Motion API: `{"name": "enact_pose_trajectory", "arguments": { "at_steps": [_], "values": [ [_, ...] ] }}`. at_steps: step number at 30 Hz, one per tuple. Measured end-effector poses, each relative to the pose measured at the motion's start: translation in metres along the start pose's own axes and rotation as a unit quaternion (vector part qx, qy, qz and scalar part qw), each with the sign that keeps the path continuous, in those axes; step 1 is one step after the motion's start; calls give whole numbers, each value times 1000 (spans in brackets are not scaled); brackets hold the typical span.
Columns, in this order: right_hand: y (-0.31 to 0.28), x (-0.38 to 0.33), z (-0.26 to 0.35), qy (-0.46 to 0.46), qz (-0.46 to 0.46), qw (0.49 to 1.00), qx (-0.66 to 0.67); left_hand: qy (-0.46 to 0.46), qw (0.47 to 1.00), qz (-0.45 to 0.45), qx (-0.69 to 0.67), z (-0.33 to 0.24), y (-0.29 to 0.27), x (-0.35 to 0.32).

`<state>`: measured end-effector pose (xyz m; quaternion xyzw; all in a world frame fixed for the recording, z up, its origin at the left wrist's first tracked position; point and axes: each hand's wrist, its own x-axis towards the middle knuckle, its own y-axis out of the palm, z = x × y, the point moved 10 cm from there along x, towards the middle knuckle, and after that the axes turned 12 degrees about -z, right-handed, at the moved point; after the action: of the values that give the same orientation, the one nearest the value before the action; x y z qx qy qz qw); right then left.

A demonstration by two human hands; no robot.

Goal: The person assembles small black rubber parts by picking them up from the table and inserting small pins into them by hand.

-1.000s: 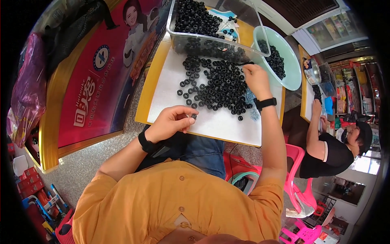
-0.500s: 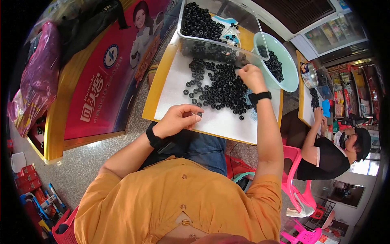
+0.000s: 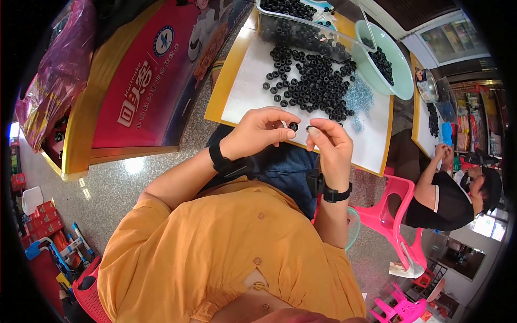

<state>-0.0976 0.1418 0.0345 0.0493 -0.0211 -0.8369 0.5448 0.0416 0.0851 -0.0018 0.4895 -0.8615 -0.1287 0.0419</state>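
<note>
Over the near edge of the white-topped table (image 3: 242, 94), my left hand (image 3: 258, 129) pinches a small black ring (image 3: 293, 126) between thumb and forefinger. Facing it, a short gap away, is my right hand (image 3: 333, 144), whose fingertips close on another small dark piece (image 3: 310, 128); it looks like a thin black ring, partly covered by the fingers. Beyond both hands a loose heap of black rings (image 3: 315, 81) spreads over the tabletop. Small light-blue pieces (image 3: 360, 99) lie scattered to the right of the heap.
A transparent plastic bin (image 3: 301, 27) with more black rings stands at the table's far side. Beside it, a pale green basin (image 3: 398, 86) also holds black rings. A pink plastic chair (image 3: 390, 207) is at the right, near a person (image 3: 441, 199) working at another table.
My right hand has left the heap and come back toward me, now beside my left hand with a small dark piece in its fingertips. The view has shifted, showing more of the blue pieces.
</note>
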Motion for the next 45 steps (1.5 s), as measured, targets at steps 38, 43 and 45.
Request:
{"name": "enact_pose_trajectory", "arguments": {
  "at_steps": [38,43,45],
  "values": [
    [7,-32,22,-195,3,978,-71,144,986,10,82,-37,13,-20],
    [6,-30,14,-146,15,989,-23,162,981,19,101,-42,15,-23],
    [6,-33,16,-151,8,988,-45,172,978,21,118,-44,15,-25]
  ]
}}
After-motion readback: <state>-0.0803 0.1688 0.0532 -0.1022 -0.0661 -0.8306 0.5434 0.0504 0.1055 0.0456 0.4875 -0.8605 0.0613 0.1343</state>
